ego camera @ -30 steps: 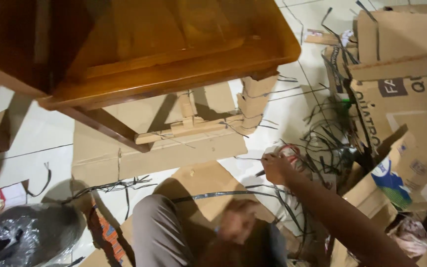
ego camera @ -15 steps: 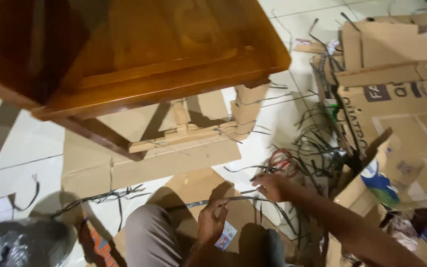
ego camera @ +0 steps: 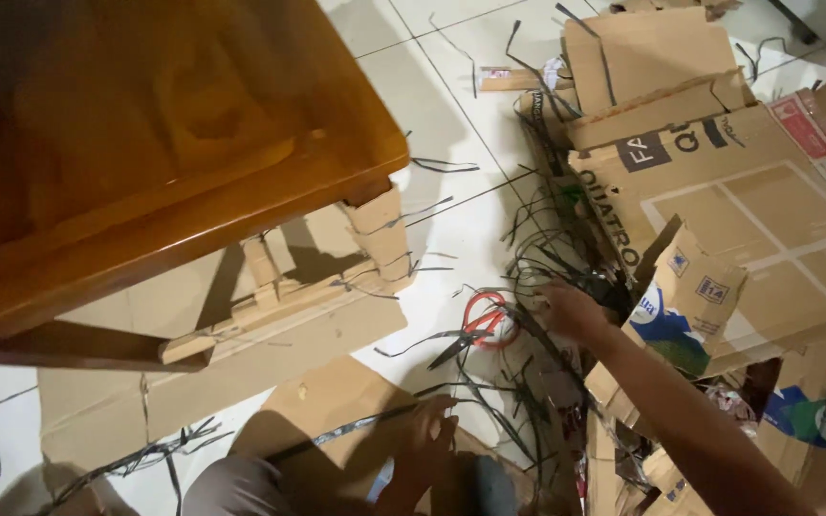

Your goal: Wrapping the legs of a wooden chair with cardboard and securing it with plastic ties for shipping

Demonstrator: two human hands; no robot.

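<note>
Lying on the tiled floor (ego camera: pixel 451 220) beside a tangle of straps (ego camera: pixel 566 258), red-handled scissors (ego camera: pixel 478 323) are left untouched, just left of the right hand (ego camera: pixel 571 311). That hand is pushed into the tangle, and its grip cannot be made out. One long strap (ego camera: pixel 356 428) is pinched in the closed left hand (ego camera: pixel 427 435), over flattened cardboard (ego camera: pixel 336 411) below a wooden table (ego camera: pixel 145 162).

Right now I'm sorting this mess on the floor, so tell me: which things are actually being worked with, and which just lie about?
In hand:
- left hand on a black strap
- right hand in the tangle of black straps
- red-handled scissors beside it

Lying about:
- wooden table
- flattened cardboard boxes
- cardboard sheet under the table
</note>
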